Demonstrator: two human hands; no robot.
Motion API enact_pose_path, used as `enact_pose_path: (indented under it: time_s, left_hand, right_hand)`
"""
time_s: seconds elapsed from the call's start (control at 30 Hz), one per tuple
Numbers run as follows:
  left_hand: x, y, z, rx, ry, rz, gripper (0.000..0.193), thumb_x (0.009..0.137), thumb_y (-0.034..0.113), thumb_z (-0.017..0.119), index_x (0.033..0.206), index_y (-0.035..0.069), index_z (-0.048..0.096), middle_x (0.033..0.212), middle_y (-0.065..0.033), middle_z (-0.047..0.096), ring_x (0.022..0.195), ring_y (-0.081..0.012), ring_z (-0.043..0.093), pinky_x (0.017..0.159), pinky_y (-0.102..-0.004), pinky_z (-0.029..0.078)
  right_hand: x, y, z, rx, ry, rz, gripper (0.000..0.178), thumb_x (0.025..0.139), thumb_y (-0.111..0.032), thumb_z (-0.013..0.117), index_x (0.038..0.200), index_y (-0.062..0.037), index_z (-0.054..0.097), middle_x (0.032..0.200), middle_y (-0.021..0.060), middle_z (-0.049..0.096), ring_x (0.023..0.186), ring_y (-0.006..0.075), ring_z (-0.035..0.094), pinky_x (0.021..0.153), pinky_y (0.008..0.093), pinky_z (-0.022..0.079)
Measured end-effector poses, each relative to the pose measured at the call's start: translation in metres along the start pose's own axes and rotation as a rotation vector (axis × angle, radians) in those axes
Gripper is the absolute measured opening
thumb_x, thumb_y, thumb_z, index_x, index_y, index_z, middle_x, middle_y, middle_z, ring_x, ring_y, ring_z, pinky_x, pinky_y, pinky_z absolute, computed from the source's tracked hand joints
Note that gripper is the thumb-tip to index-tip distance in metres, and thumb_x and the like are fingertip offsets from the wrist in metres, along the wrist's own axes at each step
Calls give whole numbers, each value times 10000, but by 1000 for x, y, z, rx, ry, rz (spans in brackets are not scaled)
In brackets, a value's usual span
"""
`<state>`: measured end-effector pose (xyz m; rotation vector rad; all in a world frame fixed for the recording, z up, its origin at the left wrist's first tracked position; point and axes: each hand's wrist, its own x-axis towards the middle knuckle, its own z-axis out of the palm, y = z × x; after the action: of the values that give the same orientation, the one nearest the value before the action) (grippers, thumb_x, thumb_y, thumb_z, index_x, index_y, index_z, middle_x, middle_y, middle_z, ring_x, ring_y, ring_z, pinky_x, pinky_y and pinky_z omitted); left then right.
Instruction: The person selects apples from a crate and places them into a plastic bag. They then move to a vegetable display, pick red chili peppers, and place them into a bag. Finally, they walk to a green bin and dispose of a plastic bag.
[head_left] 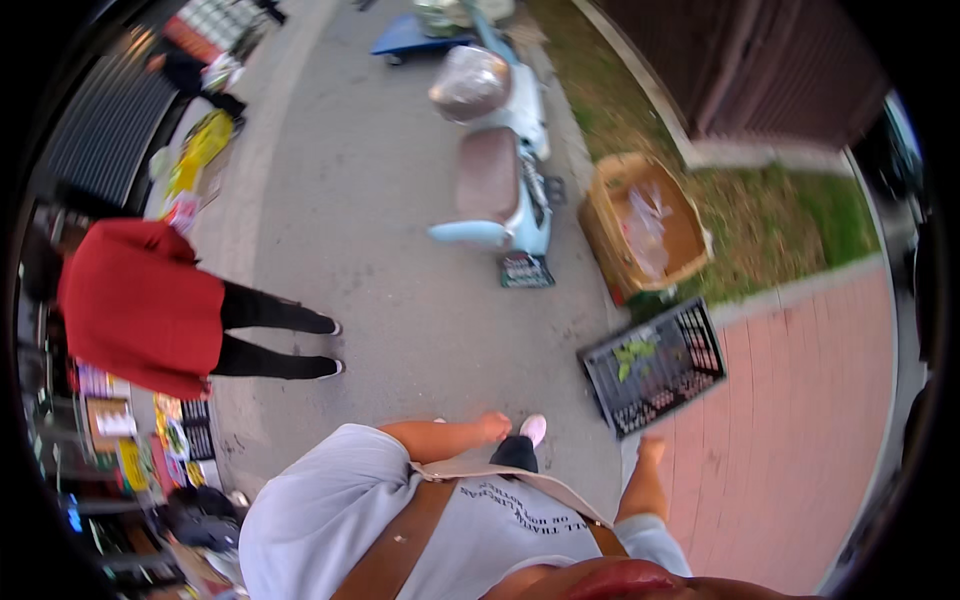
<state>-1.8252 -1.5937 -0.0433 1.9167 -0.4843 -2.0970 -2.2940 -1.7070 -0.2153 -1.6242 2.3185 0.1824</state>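
Observation:
My left hand (491,427) hangs in front of my waist, its fingers loosely curled and nothing visible in them. Off to my right side, my right hand (651,449) is just below the near edge of a black plastic crate (668,402). Its fingers are too small and blurred to make out, and I cannot tell whether it touches the crate. A few green leaves (634,356) lie in the crate, which stands partly on the red paving. Beyond it is a large brown basket or box (606,215) with clear plastic bags (648,228) inside.
A light blue scooter (533,215) stands ahead on the grey pavement, with a blue flat cart (415,38) past it. At the left, a person in a red top (150,300) stands by shopfront goods (130,460). Another person (190,75) bends farther off. Grass (770,225) borders the right.

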Motion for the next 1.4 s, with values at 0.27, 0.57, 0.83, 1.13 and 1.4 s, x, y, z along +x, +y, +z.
enact_pose_path:
  time_s: [0.27,0.57,0.83,1.13,1.4]
  left_hand:
    - [-78,-84,-113,104,379,311,138,693,226,544,725,99,590,615,-38,564,529,-128,488,477,-300,411]
    - [-117,-269,-310,-321,689,268,151,674,222,546,688,90,617,646,-57,588,609,-165,550,568,-314,452]
    - [-197,-424,-436,-51,1081,-181,306,681,242,544,932,74,594,1008,-173,560,932,-324,529,793,-387,433]
    - [-197,-321,-554,-754,1066,-370,236,719,260,512,830,89,630,901,-128,609,842,-283,577,734,-357,464]
    - [-179,-262,-675,-734,1103,-191,242,680,277,540,782,77,630,868,-140,609,811,-294,580,711,-361,465]
  right_hand:
    - [-160,-278,-94,-96,-567,-568,218,649,-258,635,747,-66,600,764,128,617,751,280,604,659,380,471]
    - [-281,-535,-86,23,-444,-724,164,621,-224,663,659,-79,598,643,85,619,646,239,613,596,355,472]
    - [-364,-717,-43,55,-408,-838,143,619,-215,622,661,-81,600,664,106,618,676,247,614,631,352,473]
    - [-283,-962,0,-251,-528,-788,216,608,-234,634,769,-91,628,777,117,625,783,243,609,704,340,466]
    - [-297,-1262,-17,-542,-466,-1223,318,623,-285,611,887,-107,621,909,110,618,888,271,582,757,352,463]
